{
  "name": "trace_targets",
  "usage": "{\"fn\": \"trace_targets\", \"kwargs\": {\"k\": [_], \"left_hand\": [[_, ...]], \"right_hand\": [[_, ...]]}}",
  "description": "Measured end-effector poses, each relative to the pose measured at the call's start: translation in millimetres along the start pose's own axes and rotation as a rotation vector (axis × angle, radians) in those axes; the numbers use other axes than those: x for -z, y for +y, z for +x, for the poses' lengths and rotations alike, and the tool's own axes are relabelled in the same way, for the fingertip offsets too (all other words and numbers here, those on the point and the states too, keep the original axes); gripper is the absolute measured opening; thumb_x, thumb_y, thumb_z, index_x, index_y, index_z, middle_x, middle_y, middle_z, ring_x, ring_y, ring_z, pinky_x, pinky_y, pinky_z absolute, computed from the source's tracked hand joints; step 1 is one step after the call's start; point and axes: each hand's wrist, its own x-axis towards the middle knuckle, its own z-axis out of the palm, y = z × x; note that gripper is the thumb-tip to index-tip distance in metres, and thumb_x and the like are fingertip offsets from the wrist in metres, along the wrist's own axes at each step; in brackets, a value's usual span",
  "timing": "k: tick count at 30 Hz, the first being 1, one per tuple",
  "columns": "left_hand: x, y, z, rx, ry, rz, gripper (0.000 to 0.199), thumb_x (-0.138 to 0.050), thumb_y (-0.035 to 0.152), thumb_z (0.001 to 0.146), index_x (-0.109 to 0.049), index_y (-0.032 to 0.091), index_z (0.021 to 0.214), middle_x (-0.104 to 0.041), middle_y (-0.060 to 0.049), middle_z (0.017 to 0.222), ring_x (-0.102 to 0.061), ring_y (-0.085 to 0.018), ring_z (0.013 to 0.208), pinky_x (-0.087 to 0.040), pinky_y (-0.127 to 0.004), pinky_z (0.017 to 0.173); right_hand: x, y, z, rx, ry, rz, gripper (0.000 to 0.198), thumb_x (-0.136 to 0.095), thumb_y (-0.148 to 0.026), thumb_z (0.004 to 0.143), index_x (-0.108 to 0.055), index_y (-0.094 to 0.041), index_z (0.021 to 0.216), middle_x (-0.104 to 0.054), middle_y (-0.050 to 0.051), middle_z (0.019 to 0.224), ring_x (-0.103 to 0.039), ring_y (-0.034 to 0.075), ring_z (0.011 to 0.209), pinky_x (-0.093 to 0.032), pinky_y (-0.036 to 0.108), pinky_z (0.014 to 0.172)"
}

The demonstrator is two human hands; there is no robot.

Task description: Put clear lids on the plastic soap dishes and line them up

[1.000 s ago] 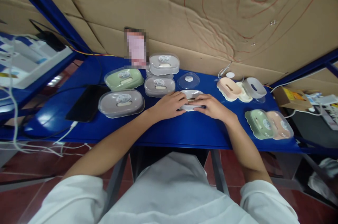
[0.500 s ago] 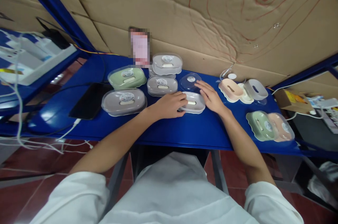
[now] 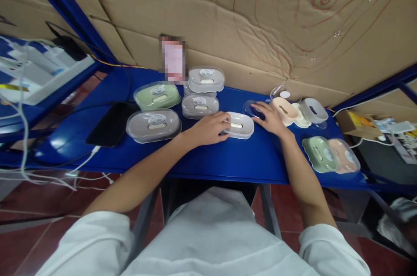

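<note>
— Changes? Right hand slid its clear lid rightward, fingers flat on it; left hand keeps fingers curled on the white soap dish, mid-table.
— Counts?
— Four lidded grey boxes, two green.

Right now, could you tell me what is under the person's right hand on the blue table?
The right hand rests on a clear plastic lid lying on the blue table, beside the white soap dish. Only the lid's left edge shows; the hand covers the rest.
</note>
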Motion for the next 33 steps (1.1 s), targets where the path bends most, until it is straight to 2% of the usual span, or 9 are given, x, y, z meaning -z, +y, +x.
{"fn": "trace_targets", "kwargs": {"k": [2,5,7,9,12,15,21,28,33], "left_hand": [[-4,-1,1,0.033,0.026,-0.03,0.019,-0.065,0.028,0.1,-0.071,0.019,0.116,-0.067,-0.012,0.126,-0.066,-0.028,0.12,-0.059,-0.041,0.098],[-8,-1,2,0.105,0.065,-0.058,0.04,-0.067,0.03,0.1,-0.059,0.02,0.138,-0.06,-0.015,0.139,-0.065,-0.031,0.125,-0.062,-0.042,0.093],[-10,-1,3,0.137,0.092,-0.074,0.053,-0.069,0.033,0.099,-0.051,0.021,0.148,-0.053,-0.017,0.148,-0.063,-0.034,0.13,-0.063,-0.046,0.095],[-10,-1,4,0.15,0.12,-0.085,0.059,-0.069,0.035,0.099,-0.046,0.022,0.152,-0.049,-0.018,0.15,-0.06,-0.036,0.134,-0.061,-0.052,0.102],[-9,-3,4,0.159,0.136,-0.089,0.053,-0.07,0.041,0.1,-0.051,0.024,0.147,-0.054,-0.016,0.143,-0.059,-0.036,0.132,-0.056,-0.057,0.11],[-10,-5,4,0.166,0.123,-0.075,0.046,-0.07,0.043,0.101,-0.056,0.024,0.14,-0.057,-0.014,0.135,-0.06,-0.035,0.125,-0.057,-0.056,0.107],[-12,-7,3,0.203,0.134,-0.06,0.048,-0.073,0.048,0.099,-0.059,0.018,0.133,-0.055,-0.016,0.134,-0.061,-0.034,0.124,-0.056,-0.052,0.106],[-8,-5,2,0.208,0.124,0.022,0.042,-0.068,0.04,0.102,-0.057,0.017,0.136,-0.059,-0.016,0.135,-0.065,-0.032,0.122,-0.059,-0.048,0.101],[-6,6,4,0.205,0.13,0.068,0.04,-0.061,0.03,0.105,-0.056,0.019,0.143,-0.06,-0.016,0.14,-0.067,-0.03,0.122,-0.062,-0.039,0.092]], "right_hand": [[2,-5,0,0.038,0.025,0.137,0.057,-0.06,-0.059,0.104,-0.064,-0.027,0.151,-0.06,0.013,0.158,-0.053,0.034,0.15,-0.039,0.06,0.127],[3,-27,-2,0.126,-0.001,0.299,0.053,-0.058,-0.058,0.106,-0.062,-0.034,0.153,-0.064,0.007,0.155,-0.054,0.028,0.15,-0.04,0.053,0.129],[1,-46,-6,0.172,-0.055,0.305,0.054,-0.06,-0.057,0.106,-0.059,-0.036,0.156,-0.061,0.006,0.159,-0.052,0.028,0.152,-0.04,0.053,0.129],[-5,-60,-10,0.208,-0.101,0.235,0.059,-0.059,-0.056,0.107,-0.053,-0.036,0.162,-0.051,0.007,0.168,-0.043,0.03,0.159,-0.034,0.057,0.131],[-12,-70,-14,0.242,-0.175,0.122,0.062,-0.052,-0.051,0.111,-0.035,-0.041,0.17,-0.029,0.004,0.181,-0.022,0.032,0.168,-0.021,0.066,0.134],[-13,-69,-15,0.286,-0.209,0.081,0.064,-0.051,-0.045,0.112,-0.027,-0.046,0.171,-0.021,-0.002,0.182,-0.014,0.03,0.17,-0.016,0.067,0.135],[-5,-72,-15,0.319,-0.217,0.047,0.061,-0.052,-0.039,0.112,-0.031,-0.047,0.17,-0.022,-0.003,0.182,-0.012,0.03,0.17,-0.015,0.069,0.134],[-7,-82,-12,0.284,-0.218,-0.04,0.058,-0.041,-0.047,0.114,-0.033,-0.04,0.171,-0.027,0.003,0.181,-0.016,0.032,0.17,-0.028,0.065,0.132],[-12,-75,-11,0.205,-0.07,-0.114,0.059,-0.048,-0.053,0.108,-0.043,-0.027,0.161,-0.042,0.016,0.17,-0.027,0.037,0.165,-0.024,0.067,0.13]]}}
